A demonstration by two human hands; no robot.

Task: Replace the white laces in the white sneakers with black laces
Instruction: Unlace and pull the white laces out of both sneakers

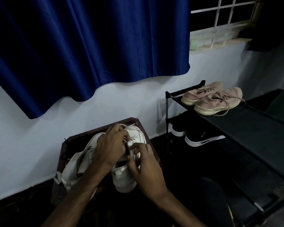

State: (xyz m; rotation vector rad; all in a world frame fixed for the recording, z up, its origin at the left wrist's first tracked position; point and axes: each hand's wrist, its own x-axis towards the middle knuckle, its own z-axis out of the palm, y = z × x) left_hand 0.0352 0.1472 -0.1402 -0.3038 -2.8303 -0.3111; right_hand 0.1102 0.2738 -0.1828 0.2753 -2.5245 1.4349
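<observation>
On a small dark wooden counter (82, 134) set against the pale wall, the head view shows the white sneakers (123, 177) side by side, heels toward the person and toes toward the wall. That puts the lacing rows straight under the eyes and within easy reach. Both hands work on the sneaker to the person's right. The second sneaker (75, 167) lies tilted beside it, touching it, seemingly waiting its turn.

The left hand (110, 145) arches over the upper, its fingers (122, 134) curled and pressed together on the white lace (129, 128), which loops loose beyond the knuckles toward the toe. This hand probably also steadies the shoe so it does not slide. The right hand (146, 163) comes in from the heel side. Its thumb and first fingers (138, 146) pinch the same lace close to the eyelets, a grip suited to drawing it out one row at a time. My reading is that the white lace is being taken out, so the task is at an early stage. The black laces cannot be made out in this dim light.

To the right stands a black shoe rack (236, 122), well apart from the counter, with pink shoes (211, 99) on top and black shoes (202, 138) on the shelf below. Above hangs a blue curtain (88, 46), with a barred window (223, 18) beside it.
</observation>
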